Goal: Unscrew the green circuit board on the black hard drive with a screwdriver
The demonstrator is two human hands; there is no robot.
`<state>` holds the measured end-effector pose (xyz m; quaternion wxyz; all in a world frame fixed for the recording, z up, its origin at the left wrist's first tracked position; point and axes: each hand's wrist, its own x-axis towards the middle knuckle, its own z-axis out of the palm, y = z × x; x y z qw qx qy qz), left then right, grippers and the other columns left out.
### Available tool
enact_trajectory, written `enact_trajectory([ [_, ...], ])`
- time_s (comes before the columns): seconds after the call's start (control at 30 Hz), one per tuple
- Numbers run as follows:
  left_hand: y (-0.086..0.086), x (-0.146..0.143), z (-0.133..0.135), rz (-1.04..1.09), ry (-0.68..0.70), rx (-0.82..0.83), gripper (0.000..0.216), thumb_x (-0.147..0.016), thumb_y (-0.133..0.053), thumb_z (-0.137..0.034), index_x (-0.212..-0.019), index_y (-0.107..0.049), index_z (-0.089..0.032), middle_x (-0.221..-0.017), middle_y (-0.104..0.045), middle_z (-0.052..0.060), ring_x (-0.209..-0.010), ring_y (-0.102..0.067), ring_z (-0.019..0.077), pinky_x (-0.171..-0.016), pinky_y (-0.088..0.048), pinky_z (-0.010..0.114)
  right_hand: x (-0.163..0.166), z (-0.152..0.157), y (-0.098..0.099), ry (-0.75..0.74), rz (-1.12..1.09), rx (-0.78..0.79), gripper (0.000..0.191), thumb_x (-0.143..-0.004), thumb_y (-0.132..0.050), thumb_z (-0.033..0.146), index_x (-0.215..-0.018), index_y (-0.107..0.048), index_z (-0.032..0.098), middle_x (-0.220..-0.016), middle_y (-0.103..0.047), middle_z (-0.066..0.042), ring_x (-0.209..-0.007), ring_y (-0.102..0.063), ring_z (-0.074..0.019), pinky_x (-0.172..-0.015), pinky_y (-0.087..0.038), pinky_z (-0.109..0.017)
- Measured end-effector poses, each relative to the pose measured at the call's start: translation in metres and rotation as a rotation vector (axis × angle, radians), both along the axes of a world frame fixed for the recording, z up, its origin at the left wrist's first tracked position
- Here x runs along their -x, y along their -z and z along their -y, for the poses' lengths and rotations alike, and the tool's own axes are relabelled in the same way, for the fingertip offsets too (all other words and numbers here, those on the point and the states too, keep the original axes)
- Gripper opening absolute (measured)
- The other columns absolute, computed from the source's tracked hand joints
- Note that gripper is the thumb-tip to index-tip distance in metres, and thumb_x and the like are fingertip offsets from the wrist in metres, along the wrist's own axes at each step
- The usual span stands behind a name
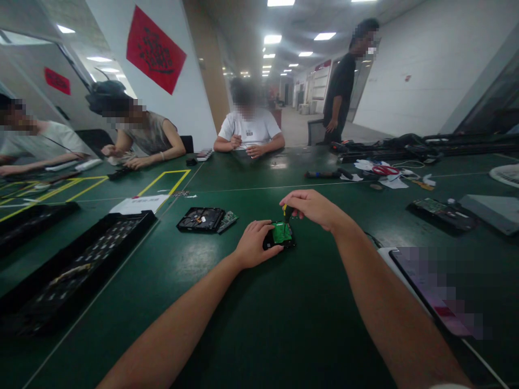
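Note:
A small black hard drive (279, 237) with a green circuit board on top lies on the green table (284, 324) in front of me. My left hand (253, 243) is curled around the drive's left side and holds it down. My right hand (312, 208) is closed around a small screwdriver with a yellow handle (285, 209), whose tip points down at the far edge of the green board.
An opened drive with a loose green board (205, 220) lies to the left. Long black trays (77, 265) fill the left side. A tablet (436, 292) lies at my right. Tools, cables and scissors (385, 170) are far right. Three people sit across; one stands.

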<state>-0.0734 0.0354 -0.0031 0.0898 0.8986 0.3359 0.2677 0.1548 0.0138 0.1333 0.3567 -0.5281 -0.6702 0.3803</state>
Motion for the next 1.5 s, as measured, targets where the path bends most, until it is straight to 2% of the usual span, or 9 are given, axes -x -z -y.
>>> enact_trajectory([
  [0.17, 0.0, -0.001, 0.001, 0.001, -0.003, -0.004, 0.064, -0.087, -0.068, -0.064, -0.134, -0.06, -0.022, -0.142, -0.059, 0.014, -0.132, -0.054, 0.0344, -0.115, -0.04, 0.055, 0.003, 0.0, 0.001, 0.031, -0.023, 0.053, 0.019, -0.09, -0.056, 0.024, -0.084, -0.072, 0.016, -0.079, -0.071, -0.005, -0.059, -0.056, -0.0113, -0.048, -0.038, -0.022],
  [0.4, -0.002, 0.0, 0.002, 0.0, -0.001, -0.006, 0.062, -0.087, -0.069, -0.061, -0.134, -0.059, -0.022, -0.142, -0.059, 0.014, -0.132, -0.054, 0.0347, -0.115, -0.039, 0.056, 0.011, 0.002, 0.002, -0.066, -0.049, 0.078, 0.025, -0.094, -0.052, 0.027, -0.104, -0.073, 0.021, -0.102, -0.076, -0.006, -0.052, -0.056, -0.0085, -0.043, -0.038, -0.023],
  [0.53, -0.002, 0.0, 0.002, -0.003, -0.004, -0.011, 0.062, -0.087, -0.07, -0.061, -0.134, -0.059, -0.022, -0.142, -0.059, 0.014, -0.132, -0.054, 0.035, -0.115, -0.04, 0.057, 0.01, 0.002, 0.003, -0.108, -0.061, 0.103, 0.028, -0.098, -0.05, 0.032, -0.098, -0.074, 0.018, -0.107, -0.076, -0.008, -0.057, -0.062, -0.01, -0.045, -0.041, -0.023],
  [0.67, -0.003, 0.0, 0.003, -0.007, 0.0, -0.014, 0.062, -0.088, -0.069, -0.061, -0.135, -0.059, -0.022, -0.142, -0.059, 0.014, -0.132, -0.054, 0.0349, -0.115, -0.04, 0.056, 0.009, 0.002, 0.004, -0.141, -0.099, 0.117, 0.033, -0.1, -0.053, 0.041, -0.092, -0.071, 0.015, -0.102, -0.075, -0.01, -0.059, -0.063, -0.011, -0.049, -0.047, -0.023],
  [0.87, -0.002, 0.0, 0.001, 0.001, 0.007, -0.013, 0.063, -0.086, -0.07, -0.062, -0.134, -0.059, -0.022, -0.141, -0.059, 0.014, -0.131, -0.055, 0.0352, -0.113, -0.041, 0.056, 0.011, 0.006, 0.002, -0.153, -0.123, 0.146, 0.031, -0.098, -0.061, 0.045, -0.09, -0.067, 0.016, -0.085, -0.072, -0.007, -0.057, -0.062, -0.0117, -0.049, -0.047, -0.024],
  [1.17, 0.002, 0.0, -0.001, -0.006, -0.002, -0.015, 0.064, -0.086, -0.069, -0.064, -0.134, -0.059, -0.022, -0.143, -0.058, 0.014, -0.131, -0.054, 0.0345, -0.114, -0.041, 0.056, 0.009, 0.01, -0.005, -0.1, 0.053, 0.113, 0.038, -0.093, -0.066, 0.056, -0.087, -0.066, 0.018, -0.063, -0.062, 0.0, -0.051, -0.055, -0.0108, -0.044, -0.038, -0.022],
  [1.5, 0.0, 0.0, 0.001, -0.003, -0.01, -0.007, 0.063, -0.087, -0.069, -0.063, -0.134, -0.059, -0.022, -0.144, -0.058, 0.014, -0.133, -0.054, 0.0347, -0.116, -0.038, 0.056, 0.009, 0.014, -0.01, 0.015, 0.222, 0.024, 0.055, -0.082, -0.067, 0.074, -0.083, -0.063, 0.019, -0.064, -0.063, 0.0, -0.053, -0.056, -0.0123, -0.048, -0.038, -0.025],
])
